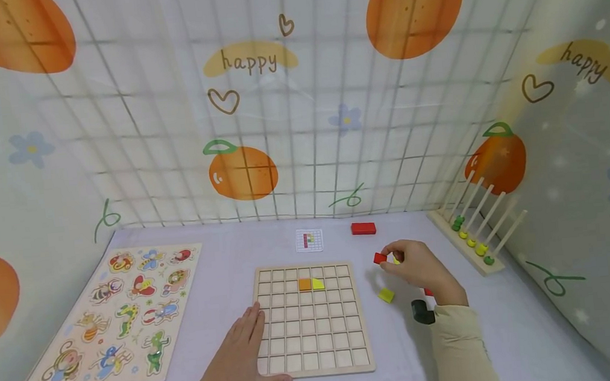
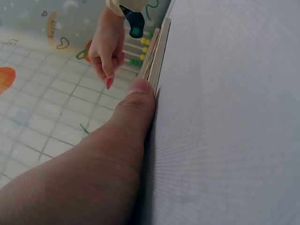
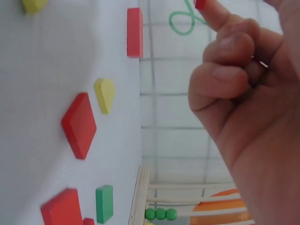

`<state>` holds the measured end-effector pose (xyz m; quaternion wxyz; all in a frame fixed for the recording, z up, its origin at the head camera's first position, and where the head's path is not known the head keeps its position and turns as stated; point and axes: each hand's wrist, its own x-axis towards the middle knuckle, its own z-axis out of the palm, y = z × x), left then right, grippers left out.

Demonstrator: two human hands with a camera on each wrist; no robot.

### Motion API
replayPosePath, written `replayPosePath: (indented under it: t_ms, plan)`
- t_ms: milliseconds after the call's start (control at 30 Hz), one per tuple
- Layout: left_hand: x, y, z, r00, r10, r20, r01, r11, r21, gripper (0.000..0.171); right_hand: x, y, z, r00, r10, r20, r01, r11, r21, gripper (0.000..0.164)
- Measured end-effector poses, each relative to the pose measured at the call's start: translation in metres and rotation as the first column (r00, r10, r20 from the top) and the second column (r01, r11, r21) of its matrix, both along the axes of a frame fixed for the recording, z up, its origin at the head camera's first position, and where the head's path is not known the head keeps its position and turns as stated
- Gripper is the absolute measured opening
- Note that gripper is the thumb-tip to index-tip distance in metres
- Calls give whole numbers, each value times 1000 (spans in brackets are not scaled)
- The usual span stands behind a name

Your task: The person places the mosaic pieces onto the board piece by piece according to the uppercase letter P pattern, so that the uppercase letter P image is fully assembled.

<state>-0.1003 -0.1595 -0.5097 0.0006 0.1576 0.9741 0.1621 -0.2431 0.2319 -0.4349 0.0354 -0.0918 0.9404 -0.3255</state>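
Note:
A wooden grid board (image 1: pixel 307 328) lies in the middle of the table, with an orange square (image 1: pixel 305 284) and a yellow piece with one rounded side (image 1: pixel 318 284) in neighbouring cells of an upper row. My left hand (image 1: pixel 233 363) rests along its left edge, fingers straight, thumb by the bottom edge; the left wrist view shows that thumb (image 2: pixel 139 87) against the board's side. To the board's right, my right hand (image 1: pixel 419 268) pinches a small red block (image 1: pixel 380 258) between thumb and fingertip, above the table. Only a bit of that block (image 3: pixel 200 3) shows in the right wrist view.
Near my right hand lie a yellow block (image 1: pixel 386 295), a red diamond-shaped block (image 3: pixel 79 125) and a green block (image 3: pixel 104 204). Farther back are a pattern card (image 1: pixel 309 240) and a long red block (image 1: pixel 363 228). An insect puzzle (image 1: pixel 114 316) lies left; a pegged bead rack (image 1: pixel 467 240) stands right.

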Motion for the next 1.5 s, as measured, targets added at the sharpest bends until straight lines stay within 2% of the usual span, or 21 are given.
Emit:
replayPosePath:
  t_ms: [133,400,700,1100,1500]
  plan:
    - [0,0,0,1000,-6,-16,6,1000,-1,137,0,-4,1,999,23,-39,-22,999,26,16]
    - [0,1,0,1000,-6,-16,6,1000,7,137,-1,-14,0,996,64,-56,-63,998,33,18]
    - [1,2,2,1000,-12,-8,12,1000,23,137,0,-35,-1,994,109,-24,-108,994,28,15]
    - [0,2,1,1000,6,6,-6,1000,14,138,1,-64,2,986,167,-28,-166,985,36,11]
    - [0,1,-2,1000,3,-13,-3,1000,6,138,3,-87,3,974,224,-31,-224,974,28,9]
